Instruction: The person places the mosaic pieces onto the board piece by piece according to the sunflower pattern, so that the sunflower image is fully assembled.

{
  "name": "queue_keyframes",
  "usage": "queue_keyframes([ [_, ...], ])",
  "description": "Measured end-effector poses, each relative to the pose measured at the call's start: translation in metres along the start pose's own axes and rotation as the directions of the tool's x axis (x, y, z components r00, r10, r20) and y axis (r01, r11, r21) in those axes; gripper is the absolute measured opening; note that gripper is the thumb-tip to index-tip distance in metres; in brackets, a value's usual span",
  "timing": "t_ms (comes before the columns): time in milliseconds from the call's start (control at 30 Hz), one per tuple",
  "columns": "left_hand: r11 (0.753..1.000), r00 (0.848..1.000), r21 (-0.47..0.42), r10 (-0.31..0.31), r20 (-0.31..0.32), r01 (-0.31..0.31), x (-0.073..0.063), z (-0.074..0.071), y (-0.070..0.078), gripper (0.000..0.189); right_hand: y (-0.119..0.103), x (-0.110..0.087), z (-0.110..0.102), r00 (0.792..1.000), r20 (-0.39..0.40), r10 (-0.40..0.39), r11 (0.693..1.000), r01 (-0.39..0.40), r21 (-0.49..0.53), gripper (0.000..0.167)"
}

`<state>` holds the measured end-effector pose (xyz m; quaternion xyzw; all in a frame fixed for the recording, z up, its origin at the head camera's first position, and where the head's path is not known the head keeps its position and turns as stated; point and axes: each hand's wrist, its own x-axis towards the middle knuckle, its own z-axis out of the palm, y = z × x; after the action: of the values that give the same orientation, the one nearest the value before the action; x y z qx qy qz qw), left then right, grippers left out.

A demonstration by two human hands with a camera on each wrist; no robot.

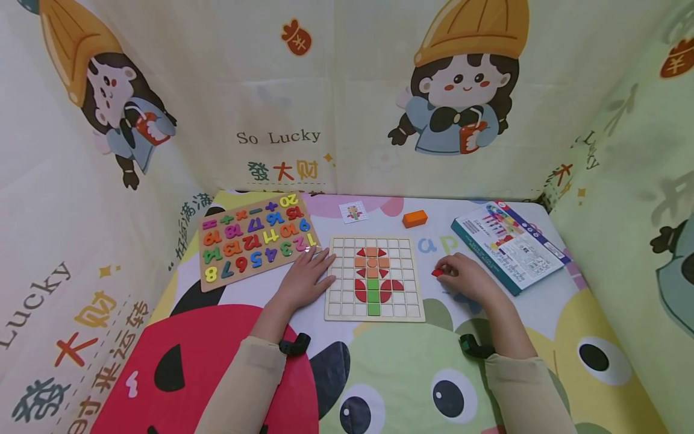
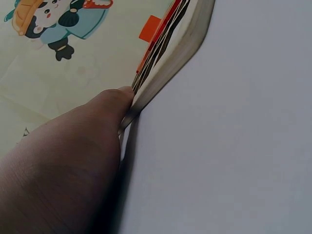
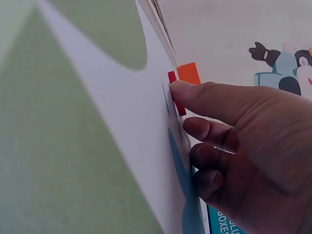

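A square wooden grid board [image 1: 401, 289] lies in the middle of the table, with orange, red and green pieces set in it as a flower. My left hand [image 1: 305, 280] rests flat along its left side, fingers spread, the thumb at the board's edge. To the right of the board, my right hand [image 1: 465, 276] pinches a small red piece [image 3: 181, 105] between thumb and fingers, just over the tabletop. The other fingers curl loosely in the right wrist view. The piece's full outline is hidden by the thumb.
A wooden number puzzle board [image 1: 217, 282] lies to the left. Behind the grid board are a small picture card [image 1: 353, 212] of a flower and an orange block [image 1: 414, 219]. A flat teal-edged box [image 1: 509, 246] sits at the right. Printed curtains surround the table.
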<state>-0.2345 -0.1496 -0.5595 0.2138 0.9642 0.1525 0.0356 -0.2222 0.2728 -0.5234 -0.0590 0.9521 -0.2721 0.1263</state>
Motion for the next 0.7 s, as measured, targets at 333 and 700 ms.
queue_keyframes([
  [333, 1.0, 1.0, 0.0, 0.008, -0.005, -0.008, 0.0, 0.001, -0.002, 0.066, -0.001, -0.001, -0.001, 1.0, 0.003, 0.019, 1.0, -0.019, 0.005, 0.03],
  [700, 1.0, 1.0, 0.013, -0.002, -0.001, 0.002, 0.0, 0.003, -0.002, 0.066, -0.024, 0.001, -0.002, 0.995, -0.043, -0.092, 0.996, 0.092, -0.02, 0.028],
])
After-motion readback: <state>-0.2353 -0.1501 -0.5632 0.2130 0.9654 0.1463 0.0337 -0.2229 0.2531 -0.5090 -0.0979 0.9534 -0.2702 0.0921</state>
